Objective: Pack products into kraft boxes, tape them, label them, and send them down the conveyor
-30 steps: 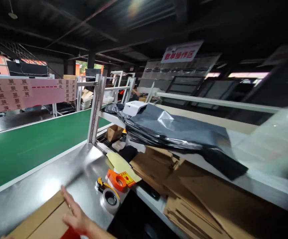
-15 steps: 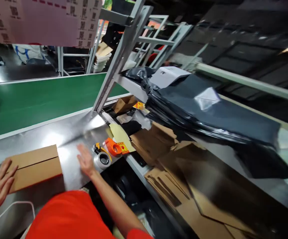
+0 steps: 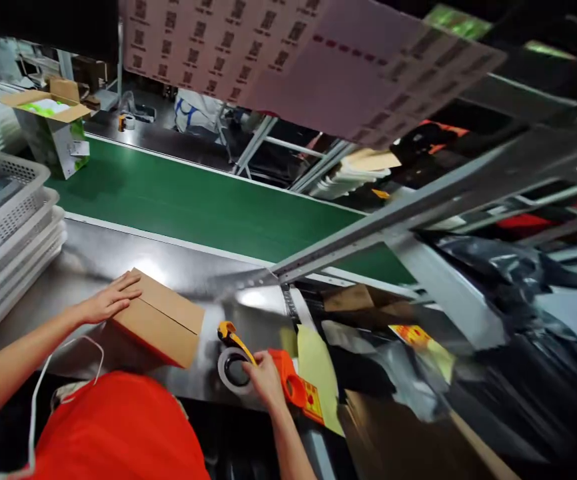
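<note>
A closed brown cardboard box (image 3: 168,312) rests on the metal table, its two top flaps meeting at a seam. My left hand (image 3: 111,301) lies with its fingers stretched over the box's far left edge. To the right of the box is a yellow-and-black tape dispenser (image 3: 225,368) with a wide roll of clear tape. My right hand (image 3: 265,379) is closed on its right side, thumb by the roll's core. Beside that hand sits an orange tape dispenser (image 3: 282,369), close to yellow paper (image 3: 317,367) and a red-and-yellow label (image 3: 312,402).
Stacked white plastic baskets (image 3: 16,247) stand at the left. Behind the table runs a green conveyor belt (image 3: 198,210) with an open carton (image 3: 51,127) beyond the baskets. A metal post (image 3: 338,243) slants up at right, near flat cardboard (image 3: 398,440) and black plastic bags (image 3: 528,387).
The view has swung left. My right hand has gone from hovering open left of the dispenser to gripping the yellow-and-black tape dispenser. My left hand stays on the box.
</note>
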Demonstrator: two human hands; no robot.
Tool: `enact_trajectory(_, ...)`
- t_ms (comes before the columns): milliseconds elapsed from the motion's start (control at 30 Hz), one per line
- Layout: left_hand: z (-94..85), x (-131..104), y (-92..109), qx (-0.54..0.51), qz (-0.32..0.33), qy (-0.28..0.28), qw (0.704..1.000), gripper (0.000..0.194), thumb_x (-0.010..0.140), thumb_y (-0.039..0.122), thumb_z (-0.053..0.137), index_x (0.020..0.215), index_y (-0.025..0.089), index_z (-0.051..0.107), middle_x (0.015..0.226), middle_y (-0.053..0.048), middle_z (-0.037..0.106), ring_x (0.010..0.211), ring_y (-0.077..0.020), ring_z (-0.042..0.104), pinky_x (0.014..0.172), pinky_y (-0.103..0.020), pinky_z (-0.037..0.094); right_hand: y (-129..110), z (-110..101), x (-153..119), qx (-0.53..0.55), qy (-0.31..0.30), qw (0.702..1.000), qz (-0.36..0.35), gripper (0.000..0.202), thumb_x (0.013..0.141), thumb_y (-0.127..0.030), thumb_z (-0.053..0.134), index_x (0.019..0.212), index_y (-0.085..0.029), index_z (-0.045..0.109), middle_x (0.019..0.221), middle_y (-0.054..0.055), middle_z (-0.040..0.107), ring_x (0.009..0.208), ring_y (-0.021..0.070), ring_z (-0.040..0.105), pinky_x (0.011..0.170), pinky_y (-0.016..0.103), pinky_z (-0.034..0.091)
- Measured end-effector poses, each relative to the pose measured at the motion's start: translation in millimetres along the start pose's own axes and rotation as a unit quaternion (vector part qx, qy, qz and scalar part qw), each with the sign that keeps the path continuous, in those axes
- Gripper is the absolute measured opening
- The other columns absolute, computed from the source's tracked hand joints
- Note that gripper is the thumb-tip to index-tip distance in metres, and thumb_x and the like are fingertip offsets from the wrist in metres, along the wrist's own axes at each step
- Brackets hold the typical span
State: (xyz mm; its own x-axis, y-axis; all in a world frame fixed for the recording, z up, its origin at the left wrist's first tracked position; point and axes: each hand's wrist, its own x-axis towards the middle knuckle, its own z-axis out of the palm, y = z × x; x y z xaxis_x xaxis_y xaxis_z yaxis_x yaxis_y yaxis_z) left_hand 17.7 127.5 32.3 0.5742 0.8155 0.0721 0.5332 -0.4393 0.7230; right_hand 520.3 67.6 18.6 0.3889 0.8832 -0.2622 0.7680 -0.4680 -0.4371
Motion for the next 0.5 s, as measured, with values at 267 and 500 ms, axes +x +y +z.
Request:
enact_trajectory(267,-2.4,0,7,-0.036,0.001,-0.015,0.999,0.049,0.114,0.035,0.044,0.161,0.029,0.057,0.183,-0.007,0.024,0.171,-0.0293,0.015,0.139,-0.058,0.015,-141,-29,-38,0.06,-0.009,0.818,-0.572,0.073,0.081,-0.013,0.06,0.153,-0.03,0.063,0.149,0.013,0.062,0.131,0.0317,0.067,0.106,0.049,0.06)
enact_trajectory(500,10.0,-2,47,-0.201,-0.159,0.18,0.95,0.031,0.1,0.031,0.065,0.125,0.022,0.081,0.167,-0.014,0.055,0.164,-0.0388,0.033,0.134,-0.064,0.026,-152,1,-27,-0.024,-0.005,0.782,-0.623,0.088,0.073,-0.007,0.056,0.157,-0.033,0.058,0.145,0.012,0.062,0.124,0.0294,0.069,0.096,0.043,0.064)
